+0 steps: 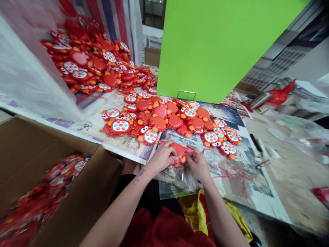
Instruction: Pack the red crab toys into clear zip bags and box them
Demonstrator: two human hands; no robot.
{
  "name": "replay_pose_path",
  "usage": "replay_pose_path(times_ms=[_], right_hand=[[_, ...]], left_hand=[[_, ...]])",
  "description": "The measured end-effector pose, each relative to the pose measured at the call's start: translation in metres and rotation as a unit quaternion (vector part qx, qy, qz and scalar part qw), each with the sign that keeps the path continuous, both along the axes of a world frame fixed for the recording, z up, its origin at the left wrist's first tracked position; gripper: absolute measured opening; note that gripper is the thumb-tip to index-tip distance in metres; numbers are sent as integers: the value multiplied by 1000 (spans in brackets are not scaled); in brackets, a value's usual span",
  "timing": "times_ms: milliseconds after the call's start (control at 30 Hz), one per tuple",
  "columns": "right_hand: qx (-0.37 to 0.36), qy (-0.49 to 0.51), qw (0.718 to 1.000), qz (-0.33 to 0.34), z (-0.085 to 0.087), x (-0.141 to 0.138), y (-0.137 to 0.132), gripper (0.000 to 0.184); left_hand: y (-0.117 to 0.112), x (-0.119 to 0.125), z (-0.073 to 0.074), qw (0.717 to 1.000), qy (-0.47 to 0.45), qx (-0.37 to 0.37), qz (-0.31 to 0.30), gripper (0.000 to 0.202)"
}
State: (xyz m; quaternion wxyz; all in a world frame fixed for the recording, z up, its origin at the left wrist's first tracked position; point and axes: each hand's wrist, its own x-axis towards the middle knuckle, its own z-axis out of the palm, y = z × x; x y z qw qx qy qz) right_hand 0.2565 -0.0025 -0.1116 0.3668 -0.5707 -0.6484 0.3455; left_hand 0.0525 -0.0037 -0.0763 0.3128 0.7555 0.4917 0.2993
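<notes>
Hands meet just below the middle of the frame, at the near edge of the table (282, 178). My left hand (161, 157) has its fingers curled over the left side of a red toy (178, 150), pressing it from above. My right hand (196, 164) pinches the toy's right edge between thumb and fingertips. The toy lies back up, orange feet showing at its lower rim, and it sits on a clear bag (177, 181) that runs down from under both hands toward my lap. I cannot tell whether any part of the toy is inside the bag.

Just above the hands, across the centre of the frame, I see a loose spread of toys (164, 120) of the same kind, some face up with coloured dots. A bigger heap (87, 61) rises in the upper left. At the lower left a cardboard box (84, 192) holds more of them, blurred. A green board (218, 44) fills the upper middle and right, with a wire clip (186, 94) at its lower edge. Red strings (226, 171) lie right of the hands, and a black pen (255, 142) lies further right. A yellow cloth (192, 212) shows between my forearms.
</notes>
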Motion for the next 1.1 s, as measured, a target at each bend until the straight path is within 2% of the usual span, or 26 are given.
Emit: replay_pose_path(times_ms=[200, 300, 400, 467, 533, 633, 700, 800, 933, 1100], right_hand=[[37, 50, 995, -77, -3, -15, -13, 39], [43, 97, 990, -96, 1, -22, -16, 34], [40, 152, 982, -100, 7, -27, -18, 32], [47, 169, 979, -105, 10, -29, -19, 30], [60, 182, 975, -108, 12, -29, -19, 27], [81, 195, 972, -105, 13, -25, -18, 25], [88, 197, 972, -97, 13, -22, -17, 25], [109, 151, 978, -94, 15, -18, -15, 30], [221, -21, 970, -100, 30, -19, -14, 35], [293, -112, 949, 12, 53, -35, -9, 30]], left_hand=[[-6, 6, 7, 992, 104, 58, 31, 5], [-10, 11, 10, 992, 123, 31, 23, 9], [-12, 9, 14, 998, 66, 5, 24, 9], [-12, 6, 12, 997, 8, 34, 71, 8], [-11, 1, 7, 988, -52, 51, 139, 26], [-7, -6, -6, 970, -152, -40, 183, 52], [-5, -9, -14, 960, -201, -122, 152, 46], [-4, -7, -18, 950, -237, -177, 104, 21], [-6, 0, -13, 943, -260, -177, 105, 18], [-9, 3, -2, 959, -247, -118, 75, 22]])
